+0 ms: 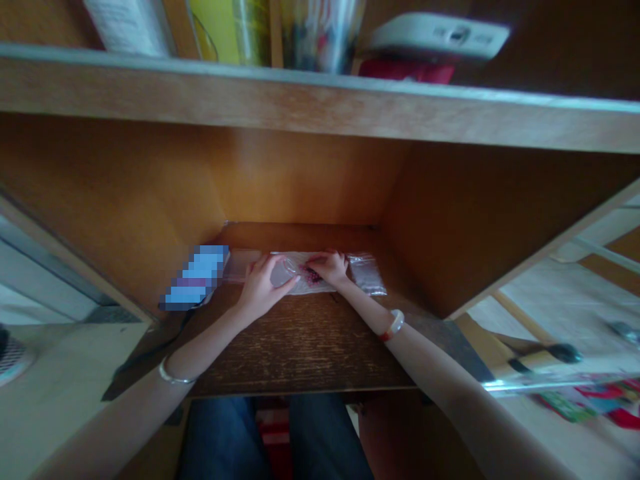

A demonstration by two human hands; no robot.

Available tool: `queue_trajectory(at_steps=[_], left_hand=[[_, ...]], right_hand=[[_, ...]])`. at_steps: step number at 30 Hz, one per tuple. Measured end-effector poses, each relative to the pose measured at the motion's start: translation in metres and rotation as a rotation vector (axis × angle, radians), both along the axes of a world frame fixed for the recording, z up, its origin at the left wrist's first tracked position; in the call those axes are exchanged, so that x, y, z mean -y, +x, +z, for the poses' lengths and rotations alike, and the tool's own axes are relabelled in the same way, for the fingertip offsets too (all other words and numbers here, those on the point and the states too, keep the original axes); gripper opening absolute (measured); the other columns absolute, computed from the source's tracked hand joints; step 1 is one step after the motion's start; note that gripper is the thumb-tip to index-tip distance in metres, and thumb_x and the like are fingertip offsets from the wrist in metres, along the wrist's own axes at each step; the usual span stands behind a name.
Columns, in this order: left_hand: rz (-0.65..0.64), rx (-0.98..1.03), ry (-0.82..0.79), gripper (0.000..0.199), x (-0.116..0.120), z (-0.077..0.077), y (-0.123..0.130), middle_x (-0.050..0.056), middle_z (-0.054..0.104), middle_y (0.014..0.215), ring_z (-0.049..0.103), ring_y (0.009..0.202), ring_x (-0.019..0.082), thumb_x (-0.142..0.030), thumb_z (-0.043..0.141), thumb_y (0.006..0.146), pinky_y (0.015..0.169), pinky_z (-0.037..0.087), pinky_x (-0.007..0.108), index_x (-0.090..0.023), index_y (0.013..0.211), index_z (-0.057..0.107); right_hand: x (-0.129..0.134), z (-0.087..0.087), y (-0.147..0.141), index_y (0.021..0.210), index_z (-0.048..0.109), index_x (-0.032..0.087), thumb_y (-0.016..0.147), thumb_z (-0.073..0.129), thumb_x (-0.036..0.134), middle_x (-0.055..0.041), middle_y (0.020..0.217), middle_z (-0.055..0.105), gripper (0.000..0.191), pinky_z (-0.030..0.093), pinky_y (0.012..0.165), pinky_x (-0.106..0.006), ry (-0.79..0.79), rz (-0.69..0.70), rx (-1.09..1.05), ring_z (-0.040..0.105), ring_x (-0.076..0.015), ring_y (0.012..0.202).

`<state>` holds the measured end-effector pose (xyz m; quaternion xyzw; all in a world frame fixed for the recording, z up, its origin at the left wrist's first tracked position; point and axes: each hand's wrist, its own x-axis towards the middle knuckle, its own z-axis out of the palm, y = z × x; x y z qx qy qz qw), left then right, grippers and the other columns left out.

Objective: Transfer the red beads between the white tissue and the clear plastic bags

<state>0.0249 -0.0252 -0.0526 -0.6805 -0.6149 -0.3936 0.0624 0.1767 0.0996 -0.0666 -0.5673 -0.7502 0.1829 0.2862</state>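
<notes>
My left hand (pixel 263 287) curves round a small clear round container (pixel 290 267), its thumb and fingers apart on either side of the rim. Just to the right, my right hand (pixel 330 267) has its fingertips together at a pile of small dark red beads (pixel 313 275); whatever is between them is too small to make out. The beads lie on a whitish sheet (pixel 300 288) on the dark wooden desk. Clear plastic bags lie at both ends of the sheet, one (pixel 367 273) right of my right hand and a pinkish one (pixel 235 265) left of my left hand.
A phone (pixel 197 277) with a blurred-out screen leans at the left, a dark cable running from it. Wooden side walls (pixel 480 220) enclose the desk. Overhead, a shelf (pixel 310 103) holds a white device (pixel 440 35), a red item and several containers.
</notes>
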Motion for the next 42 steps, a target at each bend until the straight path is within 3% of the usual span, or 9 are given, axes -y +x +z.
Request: queue_trajectory(at_steps=[7,16,22,26,29,33,36,39,42], left_hand=[[-0.014,0.012,0.021,0.039,0.0,0.0,-0.001,0.007,0.063,0.109,0.058,0.103,0.025,-0.039,0.068,0.077,0.091,0.039,0.041,-0.02,0.107,0.051],[-0.008,0.025,0.032,0.04,-0.001,-0.001,-0.001,0.007,0.064,0.109,0.058,0.102,0.025,-0.04,0.068,0.077,0.091,0.038,0.041,-0.02,0.108,0.051],[-0.003,0.013,0.017,0.04,-0.001,0.001,-0.001,0.007,0.064,0.108,0.058,0.103,0.025,-0.041,0.067,0.078,0.091,0.037,0.04,-0.021,0.108,0.052],[0.01,0.006,-0.01,0.04,-0.001,0.0,-0.002,0.007,0.064,0.111,0.058,0.105,0.026,-0.04,0.067,0.078,0.092,0.037,0.041,-0.021,0.11,0.052],[0.015,-0.002,-0.026,0.042,-0.002,-0.002,-0.004,0.008,0.063,0.114,0.057,0.107,0.027,-0.035,0.067,0.077,0.092,0.037,0.042,-0.021,0.113,0.051],[0.024,0.024,-0.028,0.041,-0.002,-0.001,-0.005,0.009,0.063,0.114,0.057,0.107,0.028,-0.031,0.067,0.076,0.092,0.038,0.044,-0.02,0.112,0.051],[0.017,0.111,-0.028,0.038,-0.003,0.0,-0.006,0.008,0.064,0.112,0.058,0.105,0.027,-0.03,0.067,0.075,0.092,0.04,0.044,-0.02,0.109,0.053],[-0.017,0.25,-0.023,0.04,-0.006,-0.004,-0.009,0.006,0.065,0.108,0.059,0.102,0.025,-0.029,0.071,0.071,0.091,0.043,0.041,-0.021,0.106,0.054],[-0.069,0.412,-0.001,0.042,-0.011,-0.009,-0.012,0.005,0.065,0.102,0.061,0.094,0.022,-0.034,0.074,0.068,0.087,0.046,0.037,-0.02,0.103,0.055]], right_hand=[[-0.006,-0.004,0.0,0.077,0.077,0.03,0.063,0.07,0.046,-0.0031,0.099,0.071,0.023,0.031,0.102,-0.043,-0.017,0.03,0.023,0.046,-0.0307,0.121],[-0.011,-0.009,0.001,0.071,0.076,0.027,0.058,0.074,0.042,-0.0037,0.084,0.072,0.021,0.036,0.099,-0.043,0.014,0.017,-0.105,0.054,-0.0294,0.112],[0.002,0.0,0.0,0.073,0.075,0.025,0.061,0.074,0.032,-0.0062,0.11,0.066,0.014,0.038,0.098,-0.046,0.171,-0.001,-0.356,0.054,-0.0288,0.112],[0.028,0.008,-0.007,0.08,0.073,0.023,0.068,0.072,0.028,-0.0073,0.123,0.058,0.013,0.033,0.103,-0.046,0.344,0.16,-0.493,0.047,-0.0264,0.119],[0.048,0.013,-0.012,0.084,0.072,0.024,0.071,0.071,0.028,-0.006,0.126,0.056,0.013,0.033,0.103,-0.046,0.375,0.285,-0.487,0.046,-0.0254,0.121],[0.062,0.017,-0.011,0.086,0.071,0.024,0.079,0.064,0.034,-0.0065,0.115,0.06,0.014,0.038,0.098,-0.044,0.356,0.34,-0.5,0.053,-0.0234,0.111],[0.062,0.018,-0.009,0.084,0.071,0.022,0.079,0.064,0.035,-0.0058,0.094,0.064,0.016,0.043,0.089,-0.038,0.321,0.389,-0.478,0.057,-0.0214,0.096],[0.059,0.013,-0.01,0.079,0.068,0.02,0.081,0.059,0.032,-0.0032,0.077,0.065,0.015,0.046,0.071,-0.031,0.17,0.483,-0.494,0.059,-0.0177,0.074],[0.052,0.006,-0.012,0.077,0.066,0.02,0.082,0.054,0.031,-0.0028,0.073,0.066,0.018,0.045,0.063,-0.029,0.075,0.488,-0.576,0.059,-0.0169,0.067]])
